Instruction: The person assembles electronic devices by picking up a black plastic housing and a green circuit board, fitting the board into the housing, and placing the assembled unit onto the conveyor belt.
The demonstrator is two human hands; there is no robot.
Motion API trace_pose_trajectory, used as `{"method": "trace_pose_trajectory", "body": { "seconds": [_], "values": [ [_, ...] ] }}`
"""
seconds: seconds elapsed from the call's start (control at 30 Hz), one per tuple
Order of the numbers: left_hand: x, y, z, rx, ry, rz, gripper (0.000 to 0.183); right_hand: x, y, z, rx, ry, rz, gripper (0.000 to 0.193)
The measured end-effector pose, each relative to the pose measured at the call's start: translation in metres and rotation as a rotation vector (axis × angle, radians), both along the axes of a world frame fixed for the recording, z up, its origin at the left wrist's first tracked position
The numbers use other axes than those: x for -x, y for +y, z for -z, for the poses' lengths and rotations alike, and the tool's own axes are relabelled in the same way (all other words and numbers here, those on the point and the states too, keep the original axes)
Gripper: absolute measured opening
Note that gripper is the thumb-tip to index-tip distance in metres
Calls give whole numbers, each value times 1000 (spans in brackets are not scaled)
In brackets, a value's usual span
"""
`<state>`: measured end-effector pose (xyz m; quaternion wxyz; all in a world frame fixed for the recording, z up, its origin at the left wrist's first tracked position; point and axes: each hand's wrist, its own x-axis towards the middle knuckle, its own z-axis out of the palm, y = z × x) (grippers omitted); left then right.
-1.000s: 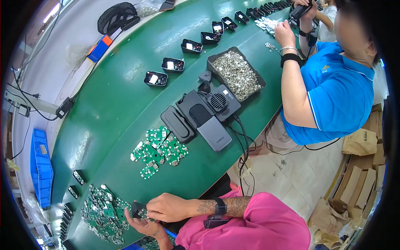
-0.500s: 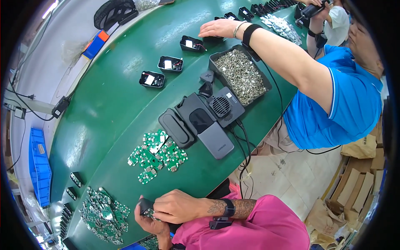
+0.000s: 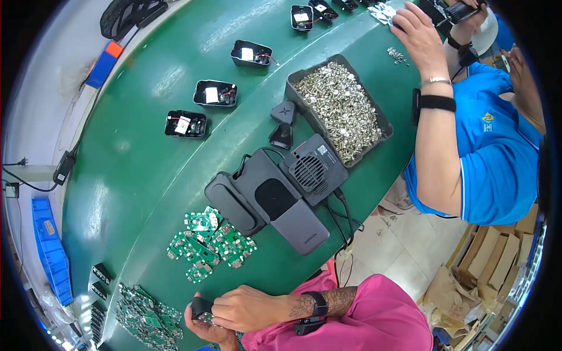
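Note:
Near the lower edge, my left hand (image 3: 202, 332) is closed around a small black plastic casing (image 3: 201, 305). My right hand (image 3: 243, 309) bends over it, fingertips pinched at a small green circuit board (image 3: 206, 317) at the casing's open side. The right fingers partly cover that board, so how far it sits inside cannot be seen. Just beyond my hands lies a loose group of green circuit boards (image 3: 199, 251). A larger heap of boards (image 3: 149, 319) is to the left of my left hand.
Beyond the boards are a dark grey device with a round grille (image 3: 309, 169) and a bin of metal screws (image 3: 345, 111). Open black casings (image 3: 215, 93) line the green table (image 3: 129, 175). A co-worker in a blue shirt (image 3: 492, 169) reaches in at right. Cables (image 3: 345, 216) hang off the edge.
The co-worker's near hand has left the row of black casings and moved right, toward the power tool. My view has shifted a little. Both my hands stay on the small casing.

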<state>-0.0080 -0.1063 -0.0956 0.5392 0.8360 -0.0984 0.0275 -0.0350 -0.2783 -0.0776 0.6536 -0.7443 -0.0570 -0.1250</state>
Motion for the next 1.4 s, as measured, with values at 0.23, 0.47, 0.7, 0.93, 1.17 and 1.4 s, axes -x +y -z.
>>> {"method": "trace_pose_trajectory", "body": {
  "seconds": [0.23, 0.47, 0.7, 0.93, 1.17, 1.4],
  "values": [
    [0, 12, 4, -3, -28, 58, 58, -2, -3, -1, -30, -14, -18, 19],
    [-1, 13, 5, -51, -24, 80, 57, 2, 0, 3, -21, -14, -5, 19],
    [4, 4, -6, 106, 114, 35, 73, -2, -1, 0, -22, -60, -32, 19],
    [-14, -17, -4, -54, -90, 137, 52, -9, -10, -11, 113, -33, 23, 17],
    [-19, -31, -47, 68, -69, 97, 58, -16, -8, -49, 33, 175, 92, 16],
    [-23, 9, -64, 10, 104, 251, 59, -21, 19, -60, 150, 231, 96, 19]
  ]
}}
